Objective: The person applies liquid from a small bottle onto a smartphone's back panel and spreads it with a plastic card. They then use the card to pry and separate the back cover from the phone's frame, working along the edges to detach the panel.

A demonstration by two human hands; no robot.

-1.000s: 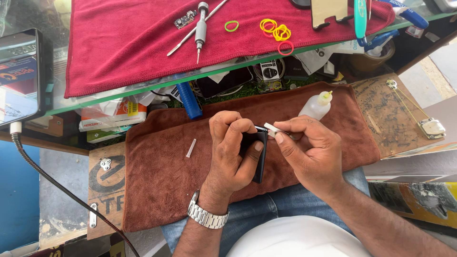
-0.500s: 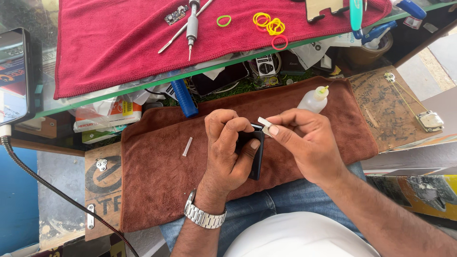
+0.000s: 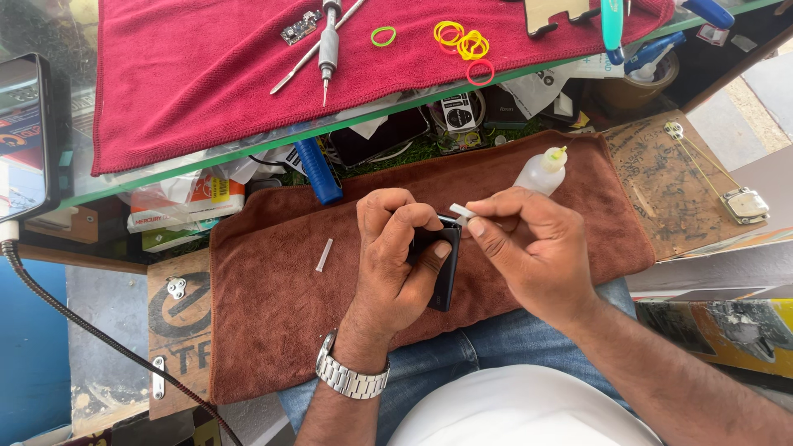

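My left hand [image 3: 396, 264], with a metal watch on its wrist, grips a small black phone [image 3: 443, 277] held on edge over a brown towel [image 3: 273, 306] on my lap. My right hand [image 3: 533, 252] pinches a small white strip [image 3: 462, 211] against the phone's top end. A small clear squeeze bottle [image 3: 538, 172] with a yellow tip lies on the towel just beyond my right hand. Another white strip [image 3: 324, 254] lies on the towel to the left.
A glass counter above carries a red cloth [image 3: 248, 74] with a screwdriver [image 3: 329, 45], a small circuit board [image 3: 299, 26] and several coloured rubber bands [image 3: 461, 41]. A phone [image 3: 23, 136] on a cable stands at the left. A scratched wooden board [image 3: 661, 186] lies at the right.
My hands and the phone have barely shifted; the right hand's white strip stays at the phone's top end. The view has tilted slightly.
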